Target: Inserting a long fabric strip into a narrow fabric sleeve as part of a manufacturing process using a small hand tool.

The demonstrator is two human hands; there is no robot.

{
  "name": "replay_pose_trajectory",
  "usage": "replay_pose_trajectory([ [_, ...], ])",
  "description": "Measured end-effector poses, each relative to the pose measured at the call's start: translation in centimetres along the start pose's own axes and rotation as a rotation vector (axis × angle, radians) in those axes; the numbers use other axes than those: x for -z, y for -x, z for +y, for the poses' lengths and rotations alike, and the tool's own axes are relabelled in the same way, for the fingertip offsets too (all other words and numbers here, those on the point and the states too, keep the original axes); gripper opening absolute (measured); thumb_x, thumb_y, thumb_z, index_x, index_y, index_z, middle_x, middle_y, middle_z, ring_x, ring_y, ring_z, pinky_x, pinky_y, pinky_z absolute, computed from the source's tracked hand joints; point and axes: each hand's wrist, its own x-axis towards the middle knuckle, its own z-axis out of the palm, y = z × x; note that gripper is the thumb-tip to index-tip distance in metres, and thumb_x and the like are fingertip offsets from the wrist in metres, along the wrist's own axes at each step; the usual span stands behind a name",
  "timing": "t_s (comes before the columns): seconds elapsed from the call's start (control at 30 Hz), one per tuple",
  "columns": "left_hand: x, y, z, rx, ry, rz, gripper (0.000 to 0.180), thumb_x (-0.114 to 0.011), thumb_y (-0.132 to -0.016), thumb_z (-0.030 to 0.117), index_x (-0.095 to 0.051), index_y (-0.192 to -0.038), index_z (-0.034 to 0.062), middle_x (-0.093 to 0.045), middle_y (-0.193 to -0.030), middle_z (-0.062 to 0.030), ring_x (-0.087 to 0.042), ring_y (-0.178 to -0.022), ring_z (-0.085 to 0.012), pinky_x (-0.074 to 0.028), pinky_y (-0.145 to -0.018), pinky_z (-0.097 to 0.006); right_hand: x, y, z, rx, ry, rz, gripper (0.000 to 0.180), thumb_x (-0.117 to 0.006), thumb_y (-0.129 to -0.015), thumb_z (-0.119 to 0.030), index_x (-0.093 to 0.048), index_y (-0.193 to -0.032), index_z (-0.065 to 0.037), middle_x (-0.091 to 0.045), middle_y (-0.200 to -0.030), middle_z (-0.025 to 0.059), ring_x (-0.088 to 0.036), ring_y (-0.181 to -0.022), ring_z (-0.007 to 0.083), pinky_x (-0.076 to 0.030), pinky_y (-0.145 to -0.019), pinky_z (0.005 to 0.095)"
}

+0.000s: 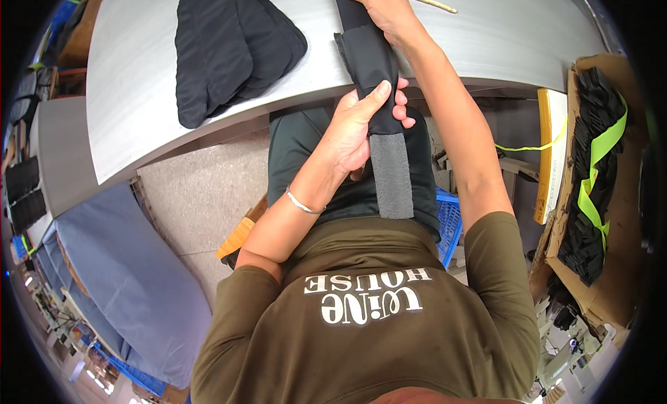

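A long black fabric strap (375, 56) runs over the table's near edge, and its grey fuzzy end piece (394, 175) hangs down over my lap. My left hand (354, 122) is wrapped round the strap just above that grey end, thumb on top and fingertips showing on the far side. Farther up, my right hand (385, 11) grips the strap near the top edge of the view. Its fingers are partly cut off there. Left of the strap, several flat black fabric pieces (215, 50) lie overlapped on the white table (139, 70).
A thin yellow stick-like item (431, 2) lies beyond my right hand. At the right stands a cardboard box (583, 293) holding black strips and a neon-green ribbon (590, 188). A blue plastic basket (450, 220) sits below the table. Blue-grey cloth (132, 265) covers something at the left.
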Motion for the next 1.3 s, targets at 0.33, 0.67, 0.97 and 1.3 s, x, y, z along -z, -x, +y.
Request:
replay_pose_trajectory([
  [0.33,-0.2,4.6,-1.8,0.028,-0.083,-0.014,0.032,-0.056,-0.101,0.028,-0.055,-0.113,-0.0016,-0.060,-0.086,-0.0034,-0.060,-0.072,-0.0133,-0.058,-0.075,-0.035,-0.9,-1.5,-0.6,-0.004,0.218,0.088,0.033,-0.067,-0.086,-0.024,-0.062,-0.066,0.002,-0.056,-0.058,0.0034,-0.052,-0.053,0.0140,-0.041,-0.049,0.0347],
  [0.67,2.7,4.6,-2.6,0.107,0.200,-0.206,0.095,-0.038,-0.088,0.071,-0.034,-0.144,-0.0063,-0.041,-0.148,-0.0214,-0.042,-0.136,-0.0351,-0.037,-0.115,-0.047,-0.9,-1.0,-0.6,0.164,0.369,0.171,0.037,-0.066,-0.087,-0.028,-0.062,-0.072,0.005,-0.057,-0.059,0.0069,-0.053,-0.057,0.0148,-0.043,-0.054,0.0371],
  [0.97,2.3,1.6,-1.5,0.082,0.127,-0.102,0.088,-0.040,-0.092,0.070,-0.041,-0.139,-0.0041,-0.060,-0.125,-0.0182,-0.064,-0.106,-0.0262,-0.052,-0.100,-0.044,-1.3,-0.7,-0.4,0.182,0.343,0.154,0.038,-0.064,-0.089,-0.029,-0.063,-0.076,0.006,-0.058,-0.061,0.0099,-0.055,-0.058,0.0166,-0.044,-0.057,0.0376],
  [1.3,1.7,3.2,-1.3,0.002,-0.032,-0.041,0.033,-0.053,-0.103,0.028,-0.055,-0.117,-0.0020,-0.058,-0.085,-0.0024,-0.057,-0.073,-0.0126,-0.056,-0.077,-0.037,-2.5,-0.5,0.2,0.485,0.590,0.300,0.034,-0.062,-0.090,-0.026,-0.058,-0.076,0.005,-0.059,-0.074,0.0285,-0.059,-0.075,0.0478,-0.045,-0.064,0.0495],
])
